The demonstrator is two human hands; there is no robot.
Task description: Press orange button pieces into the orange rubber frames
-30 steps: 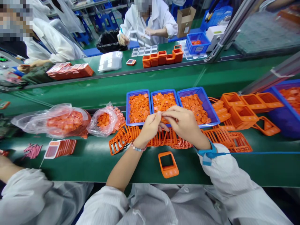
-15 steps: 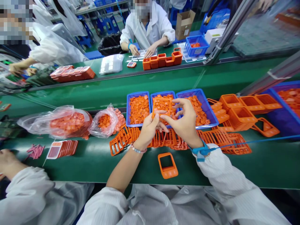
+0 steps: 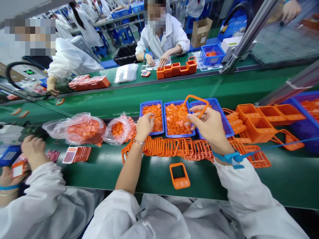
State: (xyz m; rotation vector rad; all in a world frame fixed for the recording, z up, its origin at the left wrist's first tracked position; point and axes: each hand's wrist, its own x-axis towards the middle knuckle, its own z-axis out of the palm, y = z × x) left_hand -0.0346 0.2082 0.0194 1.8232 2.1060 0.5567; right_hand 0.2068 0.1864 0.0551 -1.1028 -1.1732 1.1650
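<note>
My right hand (image 3: 208,125) is closed on a thin orange plastic frame (image 3: 195,97), raised over the right and middle blue bins. My left hand (image 3: 144,126) is at the left blue bin (image 3: 163,116), over its small orange pieces (image 3: 157,122); its fingertips are mostly hidden. The middle blue bin (image 3: 179,136) holds more small orange pieces. My right hand partly covers the right blue bin (image 3: 224,118). In front of the bins lies a long row of orange frames (image 3: 165,146). Nearer me, a single orange frame (image 3: 179,176) rests flat on the green table.
Stacked orange frames (image 3: 260,127) stand at right, beside a large blue bin (image 3: 299,122). Plastic bags of orange pieces (image 3: 86,129) lie at left, behind a row of framed panels (image 3: 77,155). A co-worker's hand (image 3: 33,149) is at far left; another person sits opposite.
My hands were together on an orange frame over the middle bin. They have parted: the left moved left to the left bin, while the right holds a frame.
</note>
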